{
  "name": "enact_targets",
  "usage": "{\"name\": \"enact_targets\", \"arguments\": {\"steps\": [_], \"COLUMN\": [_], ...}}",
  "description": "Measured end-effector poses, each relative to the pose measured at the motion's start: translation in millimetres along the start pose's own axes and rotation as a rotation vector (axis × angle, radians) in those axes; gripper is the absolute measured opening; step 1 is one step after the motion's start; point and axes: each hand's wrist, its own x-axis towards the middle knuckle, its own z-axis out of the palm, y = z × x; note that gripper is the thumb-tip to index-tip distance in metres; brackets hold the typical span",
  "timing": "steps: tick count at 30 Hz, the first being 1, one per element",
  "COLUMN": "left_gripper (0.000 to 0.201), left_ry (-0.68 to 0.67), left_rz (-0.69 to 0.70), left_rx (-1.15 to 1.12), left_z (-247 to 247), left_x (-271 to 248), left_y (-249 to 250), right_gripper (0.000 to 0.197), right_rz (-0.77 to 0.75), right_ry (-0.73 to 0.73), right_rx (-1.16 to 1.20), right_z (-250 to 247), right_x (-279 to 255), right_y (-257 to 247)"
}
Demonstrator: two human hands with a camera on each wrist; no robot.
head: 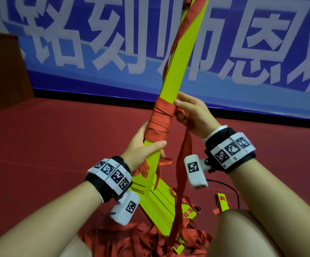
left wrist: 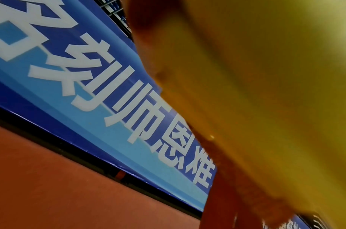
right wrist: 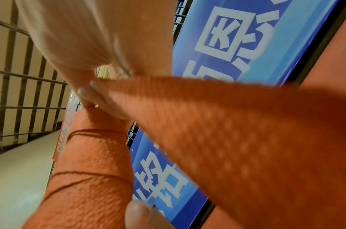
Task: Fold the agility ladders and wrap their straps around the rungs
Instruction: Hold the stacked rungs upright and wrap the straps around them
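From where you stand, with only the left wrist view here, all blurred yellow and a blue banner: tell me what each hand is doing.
Observer: The left hand grips the bundle of flat yellow-green plastic rungs just below the wrapped band of red woven strap.
Operator: Report the right.
Observer: The right hand pinches the strap at the wrap's top edge.
Operator: Say where the slack goes.
Observer: A loose red strap tail hangs from that grip down to a strap pile on the red floor.

1. Blue banner (head: 94,43) along the far wall: large white Chinese characters, of which "铭刻师恩" can be read in the head view.
2. Wristbands (head: 111,173): black-and-white square code markers, with no letters.
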Motion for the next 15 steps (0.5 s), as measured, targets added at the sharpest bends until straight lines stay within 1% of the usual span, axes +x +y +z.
{"name": "enact_targets", "arguments": {"steps": [1, 3, 5, 8, 10, 12, 14, 15], "left_gripper": [0.053, 0.059, 0.069, 0.071, 0.076, 0.083, 0.089, 0.091], "left_ry": [-0.003, -0.002, 0.010, 0.045, 0.113, 0.223, 0.308, 0.339], "left_rz": [-0.012, -0.026, -0.001, 0.054, 0.101, 0.137, 0.130, 0.125], "left_rx": [-0.007, 0.014, 0.065, 0.148, 0.233, 0.388, 0.534, 0.613], "left_z": [-1, -3, -3, 0, 2, 0, -1, -1], "left_x": [0, 1, 0, 1, 2, 3, 1, 0], "left_y": [1, 1, 0, -1, -2, -7, -8, -8], "right_gripper": [0.028, 0.030, 0.031, 0.028, 0.026, 0.027, 0.031, 0.036], "right_rz": [0.017, 0.043, 0.059, 0.083, 0.076, 0.028, -0.019, -0.035], "right_ry": [0.010, 0.046, 0.071, 0.113, 0.175, 0.277, 0.352, 0.377], "right_rx": [-0.032, -0.099, -0.126, -0.115, -0.110, -0.154, -0.231, -0.278], "right_z": [-1, -1, 1, 1, 6, 15, 24, 28], "right_x": [-1, -3, -5, -4, -4, -6, -7, -5], "right_y": [-1, -1, -1, 0, 0, -2, -2, 0]}}
